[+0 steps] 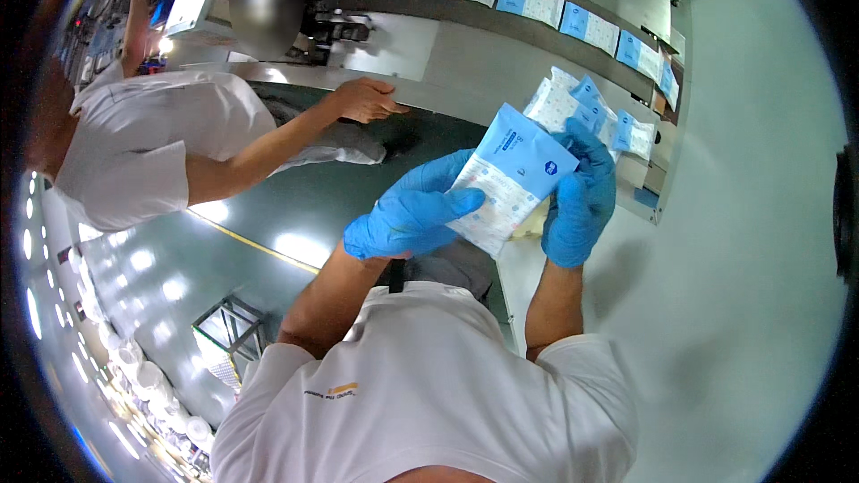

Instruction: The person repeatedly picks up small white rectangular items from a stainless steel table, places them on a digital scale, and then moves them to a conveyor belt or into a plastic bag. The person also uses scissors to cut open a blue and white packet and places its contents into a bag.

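Observation:
Both of my hands wear blue gloves and hold one flat blue-and-white packet [512, 175] up in front of me. My left hand [410, 212] grips its lower left edge, with the thumb lying across the white face. My right hand [580, 195] clasps the right edge, fingers curled over the blue top corner. Just behind the packet, a loose pile of the same packets [598, 113] lies on a grey surface.
A row of several blue-and-white packets [537, 5] runs along a grey conveyor at the top. On the left stands a co-worker in a white shirt [143, 156], one bare hand [367, 100] reaching toward the machine. A pale wall [752, 241] fills the right side.

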A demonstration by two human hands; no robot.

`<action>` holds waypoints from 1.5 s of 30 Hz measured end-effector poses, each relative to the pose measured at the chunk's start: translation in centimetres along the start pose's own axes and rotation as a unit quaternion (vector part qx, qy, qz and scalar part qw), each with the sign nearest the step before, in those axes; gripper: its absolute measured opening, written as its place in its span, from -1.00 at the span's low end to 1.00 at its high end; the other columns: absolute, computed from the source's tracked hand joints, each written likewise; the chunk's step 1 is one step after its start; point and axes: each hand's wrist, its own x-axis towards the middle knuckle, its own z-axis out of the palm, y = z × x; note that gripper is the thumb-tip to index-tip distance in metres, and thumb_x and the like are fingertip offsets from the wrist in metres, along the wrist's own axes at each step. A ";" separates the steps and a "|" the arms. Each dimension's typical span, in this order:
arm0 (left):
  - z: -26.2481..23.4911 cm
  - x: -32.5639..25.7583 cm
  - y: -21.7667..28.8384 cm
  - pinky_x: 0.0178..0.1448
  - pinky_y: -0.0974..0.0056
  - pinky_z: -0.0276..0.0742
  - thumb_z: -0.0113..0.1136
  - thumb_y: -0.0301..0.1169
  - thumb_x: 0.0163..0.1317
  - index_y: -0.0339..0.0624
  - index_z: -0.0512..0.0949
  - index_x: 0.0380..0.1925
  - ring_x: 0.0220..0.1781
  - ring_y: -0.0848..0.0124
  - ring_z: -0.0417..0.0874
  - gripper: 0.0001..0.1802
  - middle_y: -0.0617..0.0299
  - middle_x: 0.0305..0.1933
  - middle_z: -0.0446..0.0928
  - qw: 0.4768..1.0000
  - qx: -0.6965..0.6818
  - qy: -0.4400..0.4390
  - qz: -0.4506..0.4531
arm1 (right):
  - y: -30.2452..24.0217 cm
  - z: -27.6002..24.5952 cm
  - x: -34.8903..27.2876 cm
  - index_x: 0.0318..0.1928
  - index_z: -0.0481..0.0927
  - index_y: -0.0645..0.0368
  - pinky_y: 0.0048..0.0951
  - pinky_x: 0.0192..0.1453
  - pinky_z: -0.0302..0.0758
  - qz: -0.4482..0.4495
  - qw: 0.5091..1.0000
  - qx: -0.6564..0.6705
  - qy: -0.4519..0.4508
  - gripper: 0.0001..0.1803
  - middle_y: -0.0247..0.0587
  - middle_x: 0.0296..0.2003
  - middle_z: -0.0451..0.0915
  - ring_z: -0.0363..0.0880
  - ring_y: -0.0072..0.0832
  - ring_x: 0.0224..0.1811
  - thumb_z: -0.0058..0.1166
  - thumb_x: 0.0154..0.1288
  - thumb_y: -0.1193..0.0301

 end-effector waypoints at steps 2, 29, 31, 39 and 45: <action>-0.1 -0.1 0.0 0.44 0.11 0.39 0.22 -0.45 0.39 -0.32 0.27 0.42 0.35 0.23 0.51 -0.37 0.02 0.33 0.48 1.000 0.011 0.008 -0.013 | -0.8 0.2 -0.2 0.08 0.63 0.24 -0.57 -0.15 0.56 0.043 0.994 -0.093 0.039 -0.66 -0.30 -0.19 0.66 0.58 -0.63 -0.23 0.30 0.34 0.42; -4.4 1.0 -7.1 0.15 0.28 0.60 0.38 -0.35 0.30 -0.20 0.55 0.12 0.02 0.42 0.66 -0.57 0.19 0.03 0.64 0.948 0.262 0.183 -0.004 | 2.2 -7.4 -1.0 0.07 0.66 0.22 -0.43 0.09 0.51 0.067 0.939 -0.333 0.042 -0.73 -0.24 -0.11 0.64 0.58 -0.47 -0.05 0.18 0.42 0.41; -4.8 2.3 -7.1 0.09 0.30 0.60 0.36 -0.35 0.31 -0.23 0.56 0.09 -0.02 0.46 0.65 -0.61 0.23 -0.03 0.64 0.954 0.234 0.185 0.019 | 4.6 -12.2 0.7 0.15 0.60 0.23 -0.35 0.20 0.48 0.017 0.877 -0.453 0.160 -0.65 -0.12 0.03 0.62 0.58 -0.36 0.08 0.15 0.43 0.37; -8.3 18.8 -8.5 0.19 0.18 0.52 0.38 -0.14 0.25 -0.40 0.61 0.02 0.15 0.20 0.57 -0.47 -0.13 0.27 0.42 0.855 0.476 0.162 0.125 | 11.5 -22.8 9.4 0.50 0.28 -0.04 0.14 0.52 0.10 0.062 0.687 -0.691 0.217 -0.18 0.16 0.50 0.18 0.13 0.16 0.53 -0.05 0.39 -0.22; -7.4 27.3 -10.7 0.49 -0.04 0.27 0.53 -0.01 -0.03 -0.34 0.69 -0.18 0.38 -0.24 0.40 -0.39 -0.44 0.25 0.44 0.708 0.644 0.196 0.216 | 17.0 -20.5 9.2 0.19 0.63 -0.07 0.19 0.47 0.11 -0.022 0.671 -0.732 0.116 -0.46 -0.05 0.43 0.34 0.23 -0.03 0.48 -0.12 0.46 -0.08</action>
